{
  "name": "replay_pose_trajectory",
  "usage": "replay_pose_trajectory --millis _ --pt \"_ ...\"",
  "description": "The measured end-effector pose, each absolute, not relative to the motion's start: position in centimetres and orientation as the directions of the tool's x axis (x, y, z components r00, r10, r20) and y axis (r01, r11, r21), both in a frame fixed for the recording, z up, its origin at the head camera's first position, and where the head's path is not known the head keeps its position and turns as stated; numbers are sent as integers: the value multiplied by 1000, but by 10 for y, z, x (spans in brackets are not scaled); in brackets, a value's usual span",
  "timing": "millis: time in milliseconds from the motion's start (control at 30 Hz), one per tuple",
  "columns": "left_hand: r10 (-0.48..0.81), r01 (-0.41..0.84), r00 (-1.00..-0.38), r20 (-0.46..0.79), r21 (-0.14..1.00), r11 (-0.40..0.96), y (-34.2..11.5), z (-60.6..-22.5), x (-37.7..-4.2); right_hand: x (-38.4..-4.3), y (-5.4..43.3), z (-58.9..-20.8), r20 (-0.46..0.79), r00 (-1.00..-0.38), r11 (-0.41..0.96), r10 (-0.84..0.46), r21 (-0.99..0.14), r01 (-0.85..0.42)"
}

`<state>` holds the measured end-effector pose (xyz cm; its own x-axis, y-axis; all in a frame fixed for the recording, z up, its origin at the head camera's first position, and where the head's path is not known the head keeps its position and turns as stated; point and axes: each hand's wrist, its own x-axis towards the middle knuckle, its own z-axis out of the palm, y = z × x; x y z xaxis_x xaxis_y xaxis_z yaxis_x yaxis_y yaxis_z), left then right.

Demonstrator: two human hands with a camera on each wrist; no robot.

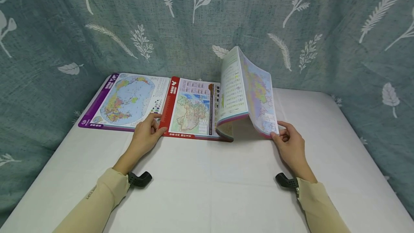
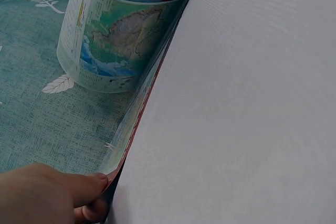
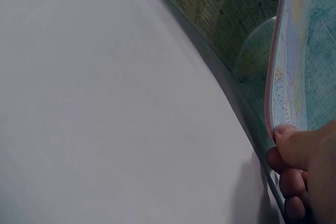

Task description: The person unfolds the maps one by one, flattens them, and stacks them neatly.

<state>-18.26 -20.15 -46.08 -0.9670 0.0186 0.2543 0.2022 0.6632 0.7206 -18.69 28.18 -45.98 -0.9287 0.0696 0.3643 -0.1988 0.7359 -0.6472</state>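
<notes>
A folding map (image 1: 191,114) with several printed panels lies partly spread across the far part of the table. My left hand (image 1: 147,132) pinches the lower left corner of its red-edged panel, with the thumb (image 2: 92,188) on top. The panels right of it rise in a tent-like fold (image 1: 232,85) with a pink lower edge. My right hand (image 1: 290,146) pinches the lower right corner of the raised outer panel (image 1: 258,89), thumb against its printed face in the right wrist view. A purple-edged world map panel (image 1: 129,98) lies flat beside my left hand.
A white-covered table (image 1: 207,190) spreads in front of the map. Green-blue curtain cloth (image 1: 181,39) with white leaf prints hangs close behind the map and along both sides. Black wrist cameras (image 1: 139,179) sit on both wrists.
</notes>
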Motion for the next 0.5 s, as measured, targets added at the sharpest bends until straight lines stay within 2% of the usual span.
replay_pose_trajectory --millis 500 --pt "22 200 -968 249 719 666 -202 -461 -183 -184 293 -457 367 -924 749 110 -642 -166"
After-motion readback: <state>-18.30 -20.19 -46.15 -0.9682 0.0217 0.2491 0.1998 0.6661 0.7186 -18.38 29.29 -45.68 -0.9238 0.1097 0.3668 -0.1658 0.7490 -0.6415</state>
